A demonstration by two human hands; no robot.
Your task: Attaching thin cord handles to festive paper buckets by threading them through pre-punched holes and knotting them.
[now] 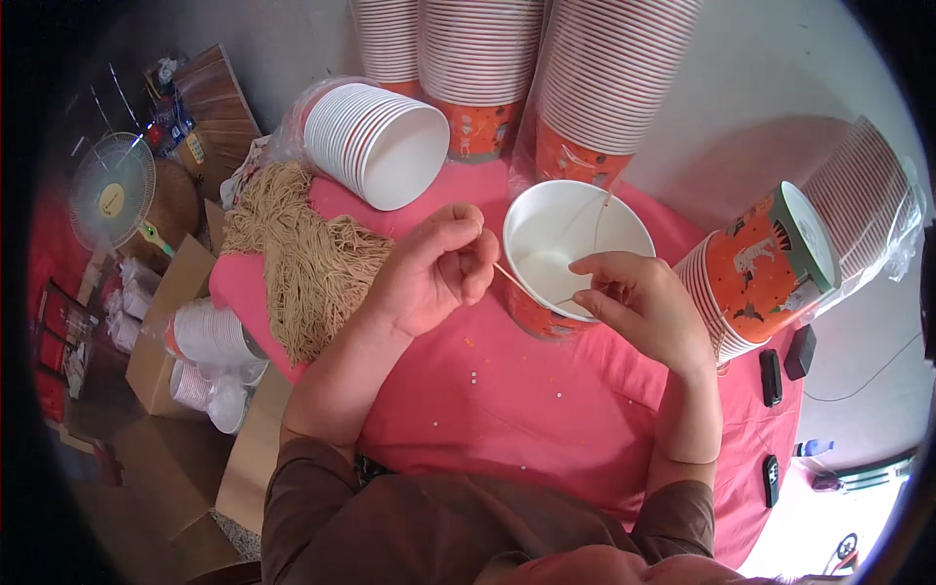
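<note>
The cord (514,279) slants down rightward from the left hand (434,265), pinched in its fingertips, toward the curled right hand (651,304) (whether that one grips it, one cannot tell), nearer the bucket (519,222).

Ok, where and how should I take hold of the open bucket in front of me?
Probably pinch the bucket by its far-left rim, coming from the left: it stands mouth up with that edge bare, while a cord and your right hand cross its near side.
</note>
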